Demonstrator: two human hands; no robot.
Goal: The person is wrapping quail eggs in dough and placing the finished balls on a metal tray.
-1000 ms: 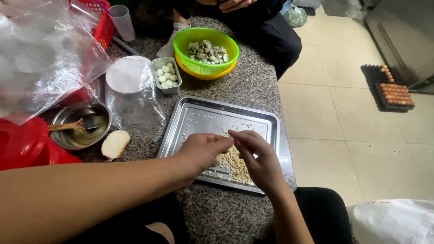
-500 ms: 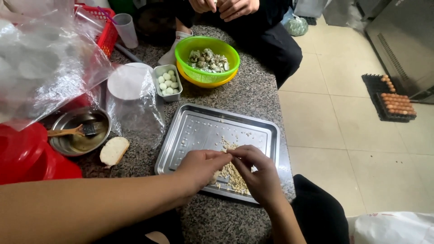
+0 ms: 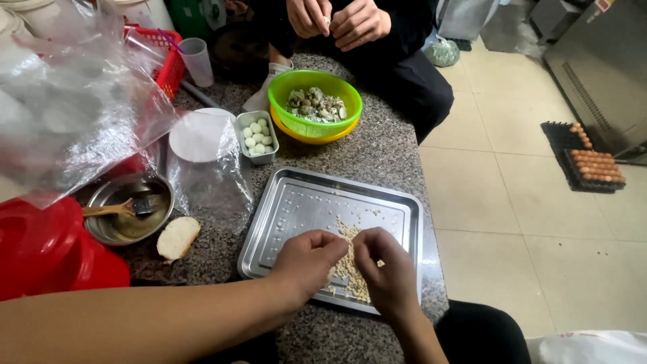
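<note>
- Many small pale crumbs (image 3: 350, 269) lie in a heap on the steel tray (image 3: 303, 202), at its near edge.
- Left hand (image 3: 309, 259) and right hand (image 3: 385, 269) meet over the heap, fingers curled and pinching crumbs.
- Behind the tray on the table (image 3: 391, 155) stand a green bowl (image 3: 315, 106) and a small tin of white eggs (image 3: 257, 137).

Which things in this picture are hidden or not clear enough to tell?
- Head view: what the left hand and right hand pinch over the tray; the fingers cover it.
- Crumbs: too small to identify.
- Green bowl contents: too small.
- Red tub: cut off by the left edge.
</note>
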